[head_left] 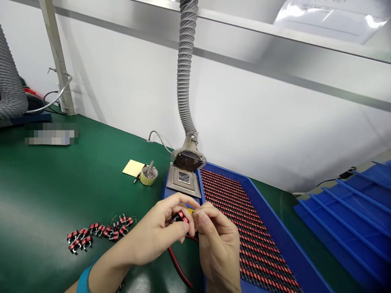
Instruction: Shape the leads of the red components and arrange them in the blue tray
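My left hand (159, 234) and my right hand (218, 244) meet in front of me above the green mat, fingers pinched together. Between the fingertips sits a small red and black coil part (182, 216); the left thumb and forefinger grip it, and the right fingertips touch its right end. Just behind the hands stands a small solder pot (184, 181) with a square metal well. A blue tray (275, 228) packed with rows of red coil parts lies under and to the right of my right hand.
Several loose red coil parts (97, 232) lie on the green mat at the left. A ribbed fume hose (185, 73) ends over the pot. A yellow tin (148, 176) and yellow pad (133, 167) sit behind. Blue stacked trays (354, 215) are at the right. A red cable (177, 262) runs below my hands.
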`<action>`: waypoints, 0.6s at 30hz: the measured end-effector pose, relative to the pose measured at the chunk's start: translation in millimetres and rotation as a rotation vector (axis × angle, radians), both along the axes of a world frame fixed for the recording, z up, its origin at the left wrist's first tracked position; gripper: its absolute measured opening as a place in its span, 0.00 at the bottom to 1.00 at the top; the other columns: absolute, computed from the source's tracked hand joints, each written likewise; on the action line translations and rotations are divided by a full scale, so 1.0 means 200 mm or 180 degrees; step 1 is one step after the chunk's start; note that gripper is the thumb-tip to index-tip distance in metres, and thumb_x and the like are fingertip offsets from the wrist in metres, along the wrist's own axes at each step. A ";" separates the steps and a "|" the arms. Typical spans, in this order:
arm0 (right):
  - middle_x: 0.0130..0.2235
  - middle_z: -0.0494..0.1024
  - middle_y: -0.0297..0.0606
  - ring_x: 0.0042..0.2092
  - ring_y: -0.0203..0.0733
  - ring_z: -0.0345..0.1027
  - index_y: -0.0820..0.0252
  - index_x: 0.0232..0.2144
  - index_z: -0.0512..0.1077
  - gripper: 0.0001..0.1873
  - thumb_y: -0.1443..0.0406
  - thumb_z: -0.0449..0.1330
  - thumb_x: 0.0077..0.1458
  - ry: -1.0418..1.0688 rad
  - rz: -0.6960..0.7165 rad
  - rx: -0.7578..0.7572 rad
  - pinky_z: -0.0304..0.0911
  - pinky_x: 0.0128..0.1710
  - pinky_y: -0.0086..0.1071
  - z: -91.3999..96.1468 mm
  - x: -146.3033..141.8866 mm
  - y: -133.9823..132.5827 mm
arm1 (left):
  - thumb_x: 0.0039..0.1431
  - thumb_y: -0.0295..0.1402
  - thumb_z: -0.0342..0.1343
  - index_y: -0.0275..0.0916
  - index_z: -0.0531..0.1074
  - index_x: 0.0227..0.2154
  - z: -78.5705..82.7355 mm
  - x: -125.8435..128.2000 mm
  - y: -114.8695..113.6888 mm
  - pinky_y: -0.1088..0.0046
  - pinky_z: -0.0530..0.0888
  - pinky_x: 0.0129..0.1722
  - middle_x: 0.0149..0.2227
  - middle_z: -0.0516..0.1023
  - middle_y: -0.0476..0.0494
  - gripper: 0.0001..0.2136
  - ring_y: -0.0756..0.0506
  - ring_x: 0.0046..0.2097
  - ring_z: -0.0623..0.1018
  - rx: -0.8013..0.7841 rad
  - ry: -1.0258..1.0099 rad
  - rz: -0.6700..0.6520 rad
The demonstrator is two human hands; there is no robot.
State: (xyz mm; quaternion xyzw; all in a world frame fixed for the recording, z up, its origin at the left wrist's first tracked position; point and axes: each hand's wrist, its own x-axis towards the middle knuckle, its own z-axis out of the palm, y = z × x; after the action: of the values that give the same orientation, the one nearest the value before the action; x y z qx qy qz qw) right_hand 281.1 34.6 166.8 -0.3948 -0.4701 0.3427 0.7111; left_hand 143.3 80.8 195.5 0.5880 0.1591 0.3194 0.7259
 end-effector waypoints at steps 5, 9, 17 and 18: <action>0.26 0.71 0.28 0.30 0.31 0.64 0.54 0.29 0.76 0.07 0.67 0.61 0.58 -0.0603 -0.0377 0.0243 0.62 0.29 0.23 -0.02 0.00 0.00 | 0.61 0.30 0.52 0.39 0.67 0.33 0.00 0.02 -0.01 0.78 0.63 0.30 0.27 0.66 0.55 0.02 0.53 0.30 0.64 0.0295 0.0197 0.0508; 0.27 0.72 0.28 0.30 0.31 0.65 0.51 0.30 0.77 0.07 0.68 0.61 0.57 -0.0738 -0.0449 0.0328 0.63 0.29 0.23 -0.02 -0.01 0.00 | 0.62 0.32 0.52 0.39 0.67 0.28 -0.01 0.02 -0.01 0.77 0.63 0.32 0.27 0.65 0.55 0.07 0.52 0.31 0.64 0.0512 0.0327 0.0645; 0.26 0.72 0.29 0.29 0.32 0.66 0.53 0.26 0.77 0.06 0.69 0.65 0.52 -0.0568 -0.0542 0.0253 0.63 0.27 0.24 0.00 -0.01 0.00 | 0.63 0.33 0.51 0.39 0.68 0.28 -0.01 0.02 0.00 0.76 0.63 0.32 0.27 0.65 0.54 0.08 0.51 0.31 0.64 0.0619 0.0389 0.0645; 0.26 0.72 0.29 0.29 0.32 0.66 0.53 0.27 0.77 0.06 0.69 0.65 0.52 -0.0552 -0.0526 0.0256 0.63 0.27 0.24 -0.01 -0.01 0.01 | 0.63 0.33 0.51 0.39 0.68 0.28 -0.01 0.02 0.00 0.76 0.63 0.32 0.27 0.65 0.54 0.08 0.51 0.31 0.64 0.0597 0.0380 0.0660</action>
State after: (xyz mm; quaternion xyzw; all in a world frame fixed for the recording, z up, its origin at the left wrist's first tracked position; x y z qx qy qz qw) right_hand 279.4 36.0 165.6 -0.4315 -0.5091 0.2283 0.7089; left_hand 147.4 80.0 192.5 0.6516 0.2314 0.3706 0.6201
